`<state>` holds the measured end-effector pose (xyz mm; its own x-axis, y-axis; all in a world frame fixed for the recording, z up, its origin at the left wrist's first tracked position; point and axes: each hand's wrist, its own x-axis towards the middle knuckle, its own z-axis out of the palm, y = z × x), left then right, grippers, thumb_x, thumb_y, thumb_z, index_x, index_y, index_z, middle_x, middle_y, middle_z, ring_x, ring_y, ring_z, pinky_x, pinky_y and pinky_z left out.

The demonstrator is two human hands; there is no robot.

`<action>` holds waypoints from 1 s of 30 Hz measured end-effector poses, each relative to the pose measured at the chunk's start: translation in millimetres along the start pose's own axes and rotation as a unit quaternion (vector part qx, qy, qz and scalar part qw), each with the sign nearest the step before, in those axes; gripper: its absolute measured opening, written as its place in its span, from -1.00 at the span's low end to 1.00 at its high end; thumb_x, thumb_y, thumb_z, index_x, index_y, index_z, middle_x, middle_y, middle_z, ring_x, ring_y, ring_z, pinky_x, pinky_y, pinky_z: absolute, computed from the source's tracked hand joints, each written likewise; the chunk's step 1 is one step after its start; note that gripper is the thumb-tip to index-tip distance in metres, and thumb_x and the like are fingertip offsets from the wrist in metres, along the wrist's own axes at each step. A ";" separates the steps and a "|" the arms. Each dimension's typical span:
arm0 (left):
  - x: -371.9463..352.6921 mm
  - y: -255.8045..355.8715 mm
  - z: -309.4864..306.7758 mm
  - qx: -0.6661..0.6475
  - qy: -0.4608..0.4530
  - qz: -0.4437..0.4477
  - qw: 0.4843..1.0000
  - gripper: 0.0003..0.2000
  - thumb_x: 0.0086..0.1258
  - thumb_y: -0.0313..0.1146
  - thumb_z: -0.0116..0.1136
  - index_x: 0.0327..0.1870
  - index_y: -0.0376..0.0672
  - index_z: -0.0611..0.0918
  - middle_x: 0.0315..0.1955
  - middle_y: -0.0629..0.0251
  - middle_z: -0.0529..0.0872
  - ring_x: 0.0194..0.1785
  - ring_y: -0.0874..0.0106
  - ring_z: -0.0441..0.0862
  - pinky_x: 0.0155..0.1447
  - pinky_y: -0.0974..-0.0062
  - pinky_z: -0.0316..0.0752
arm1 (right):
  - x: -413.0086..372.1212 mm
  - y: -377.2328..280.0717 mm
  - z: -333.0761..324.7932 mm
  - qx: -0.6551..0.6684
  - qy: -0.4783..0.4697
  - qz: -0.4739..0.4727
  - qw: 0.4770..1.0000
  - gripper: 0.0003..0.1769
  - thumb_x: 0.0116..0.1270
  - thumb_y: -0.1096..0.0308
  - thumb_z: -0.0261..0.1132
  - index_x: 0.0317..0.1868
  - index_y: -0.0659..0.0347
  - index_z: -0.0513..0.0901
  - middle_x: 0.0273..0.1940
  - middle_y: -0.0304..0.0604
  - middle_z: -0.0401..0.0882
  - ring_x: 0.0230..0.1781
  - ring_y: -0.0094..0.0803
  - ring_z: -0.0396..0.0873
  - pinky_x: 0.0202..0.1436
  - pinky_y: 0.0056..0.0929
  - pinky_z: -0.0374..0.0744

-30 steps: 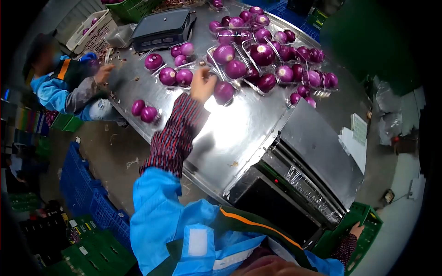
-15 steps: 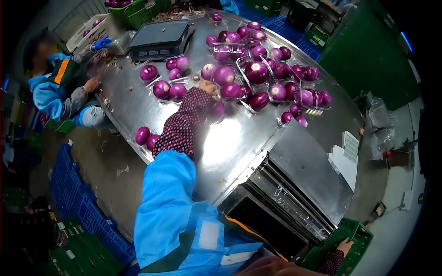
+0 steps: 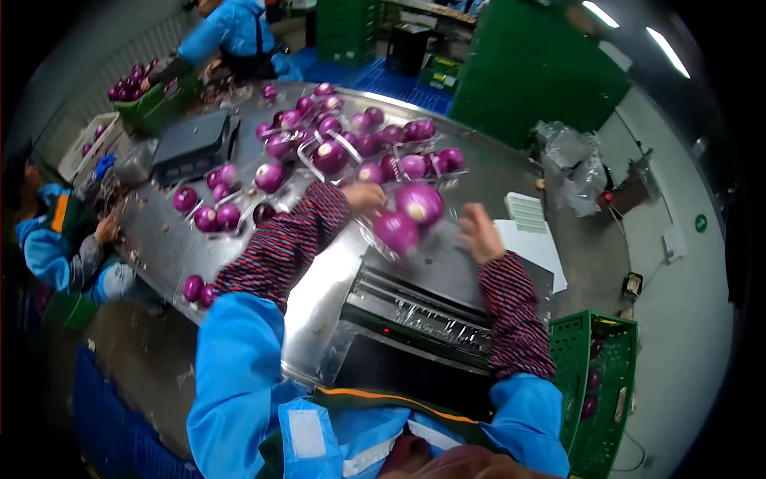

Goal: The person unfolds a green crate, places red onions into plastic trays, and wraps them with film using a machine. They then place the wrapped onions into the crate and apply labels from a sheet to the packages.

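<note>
1. Fingers [image 3: 377,194] of the left hand [image 3: 361,197] are what we see first in the head view: they are bent in at the left side of a clear pack of two red onions [image 3: 408,217], closed on its edge, though blur hides the tips from us.
2. We find the right hand [image 3: 480,233] just beside that pack, on its right, fingers spread well apart and holding nothing; we see a gap between them and the onions.
3. The pack is tilted, and we see it above the grey metal plate [image 3: 447,279] of a black machine [image 3: 415,323] with a strip of clear film and a small red light.
4. Near the right hand we note white papers [image 3: 536,251].
5. Beyond the left hand, we see many more packed onions [image 3: 329,156] crowded on the metal table [image 3: 323,307], with a dark scale [image 3: 190,145] to their left.
6. At lower right we see a green crate [image 3: 568,375] with onions inside.
7. At the far left a co-worker [image 3: 60,239] stands by the table; we see another person [image 3: 231,32] beyond it, at a green bin [image 3: 163,108] of onions.
</note>
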<state>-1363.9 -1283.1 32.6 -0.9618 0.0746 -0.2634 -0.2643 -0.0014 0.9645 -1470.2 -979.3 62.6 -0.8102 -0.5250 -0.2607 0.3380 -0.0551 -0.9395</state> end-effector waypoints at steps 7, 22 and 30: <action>54.2 5.0 129.3 0.118 -0.051 0.082 0.988 -0.78 0.11 -0.33 0.12 -0.30 -0.31 0.56 -0.49 0.30 0.60 -0.40 0.54 0.53 -0.28 0.59 0.44 | -54.2 19.1 -107.4 -0.008 -0.004 0.084 0.996 -0.76 0.24 0.38 0.02 -0.18 0.35 0.49 -0.43 -0.18 0.52 -0.47 -0.47 0.52 -0.41 -0.45 0.53; -115.0 -28.7 228.3 0.451 0.293 0.231 0.811 -0.74 0.13 -0.43 0.09 -0.13 -0.23 0.52 -0.18 0.08 0.53 -0.14 0.18 0.44 -0.02 0.24 0.32 | -220.2 20.7 -177.7 -0.635 0.191 -0.132 0.737 -0.73 0.16 0.17 0.19 -0.29 0.22 0.56 -0.44 -0.09 0.53 -0.44 -0.23 0.51 -0.38 -0.31 0.44; -88.0 -41.9 247.4 0.603 0.240 0.099 0.754 -0.71 0.02 -0.09 0.19 -0.62 -0.15 0.64 -0.71 0.18 0.57 -0.43 0.28 0.49 -0.18 0.31 0.31 | -211.6 66.5 -151.8 -0.655 0.120 -0.142 0.733 -0.71 0.10 0.13 0.25 -0.53 0.20 0.60 -0.55 -0.14 0.50 -0.47 -0.31 0.47 -0.35 -0.37 0.38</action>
<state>-1250.4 -1042.9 20.6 -0.9653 -0.1785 0.1907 -0.1335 0.9647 0.2269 -1349.0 -742.9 21.6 -0.8731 -0.4767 0.1019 -0.4817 0.8116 -0.3307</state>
